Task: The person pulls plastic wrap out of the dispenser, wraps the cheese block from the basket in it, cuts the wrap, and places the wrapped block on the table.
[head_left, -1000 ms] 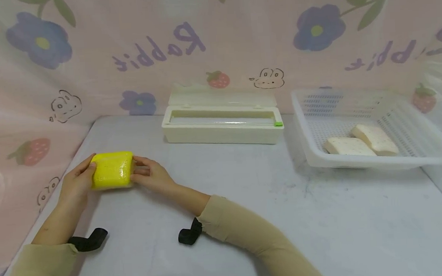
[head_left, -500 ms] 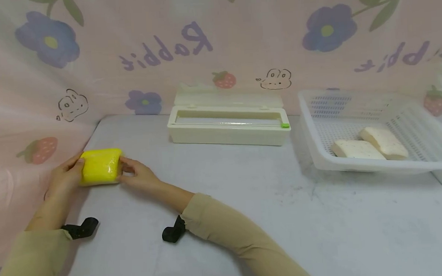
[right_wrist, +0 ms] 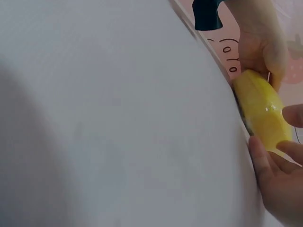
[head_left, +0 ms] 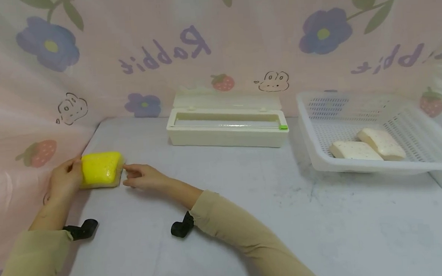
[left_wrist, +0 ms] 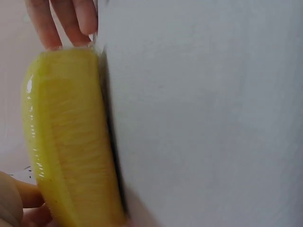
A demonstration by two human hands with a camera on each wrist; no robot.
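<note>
A yellow, pillow-shaped sponge (head_left: 101, 168) with a glossy clear wrap lies at the left of the table, its lower layer paler. My left hand (head_left: 66, 176) holds its left end, thumb on the near upper side. At the right end is my right hand (head_left: 145, 177), fingers loosely bent and spread; the fingertips reach the wrapped end in the left wrist view, where the sponge's side (left_wrist: 71, 137) shows crinkled film. Whether they press on it, I cannot tell. In the right wrist view, thumb and fingers stand apart around the near end of the sponge (right_wrist: 260, 111).
A cream cling film dispenser (head_left: 228, 137) stands at the back with its lid up and a roll inside. To the right, a white perforated basket (head_left: 320, 166) holds two whitish speckled blocks (head_left: 381, 143). A printed curtain (head_left: 238, 37) borders the table behind and left.
Both hands and the sponge have moved left in the head view. The right hand has loosened from the sponge's right end and drawn back slightly.
</note>
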